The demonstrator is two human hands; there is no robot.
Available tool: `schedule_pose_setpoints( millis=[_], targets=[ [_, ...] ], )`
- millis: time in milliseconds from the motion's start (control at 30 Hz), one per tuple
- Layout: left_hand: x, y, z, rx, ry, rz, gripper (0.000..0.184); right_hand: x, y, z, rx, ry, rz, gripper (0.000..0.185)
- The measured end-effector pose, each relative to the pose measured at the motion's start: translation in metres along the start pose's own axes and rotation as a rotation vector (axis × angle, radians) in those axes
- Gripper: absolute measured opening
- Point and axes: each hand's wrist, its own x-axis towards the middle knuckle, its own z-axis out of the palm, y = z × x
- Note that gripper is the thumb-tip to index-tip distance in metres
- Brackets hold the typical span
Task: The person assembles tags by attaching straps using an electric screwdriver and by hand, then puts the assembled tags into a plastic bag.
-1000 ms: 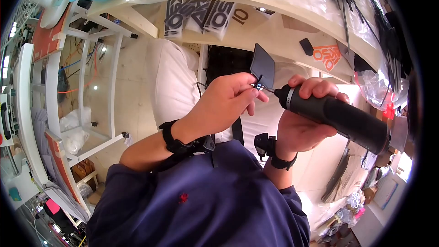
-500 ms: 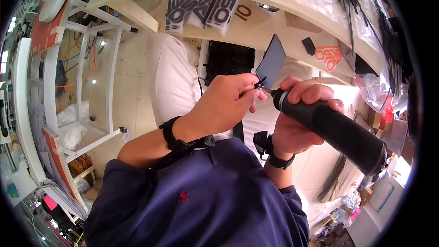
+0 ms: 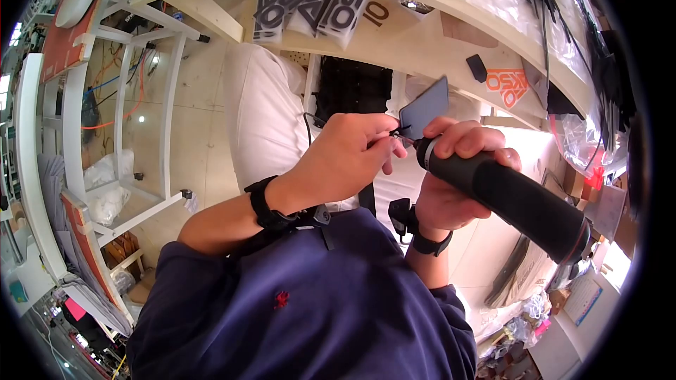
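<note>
My right hand (image 3: 465, 165) is wrapped round a black electric screwdriver (image 3: 521, 197), its tip pointing left toward my other hand. Between thumb and forefinger, my left hand (image 3: 348, 148) pinches a small dark fitting (image 3: 398, 131) at the edge of a flat grey rectangular panel (image 3: 425, 107). The panel stands up tilted beyond my fingertips. The screwdriver's tip meets or nearly meets the fitting; the exact contact is too small to make out. My fingers partly cover the fitting.
A pale workbench (image 3: 415, 49) curves across the front, with printed packets (image 3: 343, 14), a small black piece (image 3: 477, 68) and an orange printed sheet (image 3: 508, 86) on it. Black straps (image 3: 539, 21) hang at right. A white metal frame (image 3: 172, 112) stands at left.
The grey panel has tipped lower and to the right. The screwdriver and my right hand have shifted slightly left. My left hand keeps its pinch almost in place.
</note>
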Motion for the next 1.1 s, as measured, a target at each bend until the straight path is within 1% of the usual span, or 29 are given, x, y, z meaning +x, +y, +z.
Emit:
schedule_pose_setpoints(
  millis=[67, 133, 233, 300, 367, 433, 500, 533, 567, 600, 633, 667, 700, 733, 767, 800, 833, 867, 900, 967, 1000, 1033, 1100],
  targets=[
    [0.0, 0.002, -0.002, -0.014, 0.007, 0.003, 0.019, -0.002, 0.003, -0.003, 0.027, -0.003, 0.016, 0.064],
    [0.001, 0.01, -0.007, 0.029, -0.084, -0.082, 0.023, -0.004, 0.003, -0.004, 0.054, -0.006, 0.034, 0.063],
    [0.001, 0.0, -0.006, -0.011, -0.069, -0.054, 0.024, -0.005, 0.003, -0.004, -0.004, -0.005, 0.07, 0.063],
    [0.003, -0.002, -0.007, -0.021, -0.077, -0.08, 0.024, -0.006, 0.002, -0.005, -0.064, 0.022, 0.124, 0.058],
    [0.01, -0.006, -0.011, -0.018, -0.092, -0.094, 0.024, -0.004, 0.006, -0.004, -0.036, 0.022, 0.175, 0.048],
    [0.021, -0.017, -0.017, 0.146, -0.129, -0.091, 0.025, -0.002, 0.011, -0.014, -0.087, -0.075, 0.31, 0.034],
    [0.038, -0.027, -0.028, 0.215, -0.191, -0.104, 0.025, -0.003, 0.02, -0.014, -0.075, 0.065, 0.451, 0.027],
    [0.045, -0.036, -0.035, 0.459, -0.171, 0.009, 0.026, 0.003, 0.021, -0.018, -0.067, 0.032, 0.514, 0.027],
    [0.052, -0.043, -0.039, 0.698, -0.147, 0.136, 0.026, 0.014, 0.018, -0.021, -0.153, 0.009, 0.64, 0.033],
    [0.058, -0.047, -0.043, 0.856, -0.129, 0.117, 0.029, 0.023, 0.018, -0.027, -0.287, -0.063, 0.703, 0.034],
    [0.062, -0.049, -0.048, 0.873, -0.152, 0.137, 0.029, 0.031, 0.016, -0.031, -0.422, -0.129, 0.771, 0.036],
    [0.064, -0.05, -0.052, 1.064, -0.117, 0.237, 0.03, 0.04, 0.008, -0.029, -0.557, -0.188, 0.711, 0.037],
    [0.065, -0.044, -0.052, 1.248, -0.077, 0.346, 0.031, 0.048, 0.002, -0.032, -0.63, -0.283, 0.702, 0.041],
    [0.066, -0.037, -0.051, 1.126, -0.099, 0.265, 0.032, 0.056, -0.003, -0.036, -0.676, -0.351, 0.629, 0.042],
    [0.067, -0.031, -0.048, 1.132, -0.118, 0.277, 0.032, 0.063, -0.009, -0.037, -0.717, -0.426, 0.562, 0.043],
    [0.065, -0.025, -0.045, 1.258, -0.087, 0.366, 0.032, 0.07, -0.015, -0.037, -0.721, -0.41, 0.564, 0.043],
    [0.063, -0.019, -0.043, 1.383, -0.047, 0.455, 0.032, 0.077, -0.02, -0.035, -0.714, -0.365, 0.513, 0.043],
    [0.063, -0.011, -0.037, 1.482, -0.018, 0.487, 0.031, 0.083, -0.021, -0.034, -0.706, -0.323, 0.453, 0.043],
    [0.067, -0.003, -0.03, 1.49, -0.012, 0.503, 0.031, 0.088, -0.02, -0.034, -0.708, -0.318, 0.436, 0.043],
    [0.069, 0.009, -0.015, 1.582, 0.079, 0.663, 0.029, 0.093, -0.019, -0.034, -0.836, -0.122, 0.208, 0.043],
    [0.071, 0.019, -0.009, 1.553, 0.037, 0.724, 0.026, 0.094, -0.013, -0.039, -0.883, -0.058, 0.085, 0.043],
    [0.073, 0.028, -0.006, 1.561, 0.046, 0.723, 0.026, 0.096, -0.017, -0.039, -0.908, -0.016, 0.05, 0.043],
    [0.075, 0.041, 0.0, 1.401, 0.087, 0.944, 0.023, 0.091, -0.008, -0.048, -0.657, 0.127, 0.035, 0.041]
  ],
)
